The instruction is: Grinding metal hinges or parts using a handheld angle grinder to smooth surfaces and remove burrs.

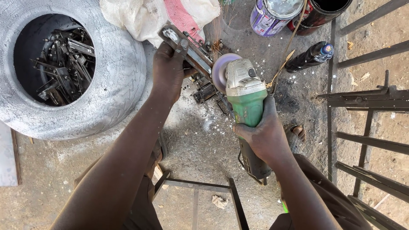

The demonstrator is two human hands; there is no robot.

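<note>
Grinder (245,100), green-bodied with a grey gear head and a pale spinning disc, is gripped round its barrel by the right hand (264,136), fingers wrapped tight. Its disc edge meets a flat metal bracket (187,47), which the left hand (168,68) clamps firmly from above, holding it tilted over the ground. A few faint sparks appear to trail upward from the contact point. Judged step: grinding the bracket's edge or weld; a further pass would call for a steady angle and a firm hold on the small piece, fingers well off the disc. Small dark steel offcuts (206,89) lie just beneath on ash-stained concrete. An old tyre (115,85), painted whitish and rough-treaded, sits to the left, its hollow filled with similar steel pieces. A woven white sack (140,17) lies behind the bracket. Two paint tins (272,17) and a dark bottle (309,57) stand or lie beyond; a steel bar frame (370,102) lies at right.
</note>
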